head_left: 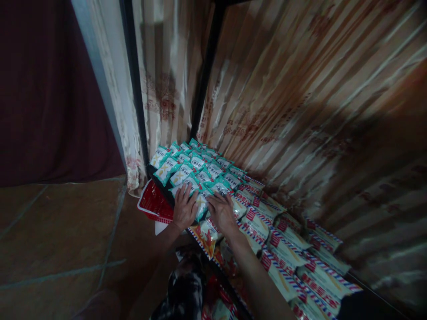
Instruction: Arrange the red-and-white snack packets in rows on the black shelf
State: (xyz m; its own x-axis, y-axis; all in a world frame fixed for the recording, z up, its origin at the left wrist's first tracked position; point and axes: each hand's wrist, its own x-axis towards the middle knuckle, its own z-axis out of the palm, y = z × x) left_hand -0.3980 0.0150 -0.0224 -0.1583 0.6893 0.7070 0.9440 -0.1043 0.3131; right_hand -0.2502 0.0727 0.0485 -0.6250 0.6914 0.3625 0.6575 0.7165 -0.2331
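Observation:
My left hand (185, 208) lies on the front row of small green-and-white snack packets (182, 173), its fingers stretched over one of them. Just right of it, my right hand (222, 211) rests with extended fingers at the edge of the same group. Between the two hands is one green-and-white packet (201, 205), touched from both sides, with no firm grip visible. Below my right hand are an orange-and-white snack bag (207, 233) and larger cream bags with red print and striped edges (255, 222).
A dark-framed shelf (230, 284) carries the rows of bags. Under its left end sits a red plastic basket (155, 202) with a white rim. Pleated printed sheeting (260, 89) hangs behind. A dark curtain (50, 89) and tiled floor (60, 231) lie to the left.

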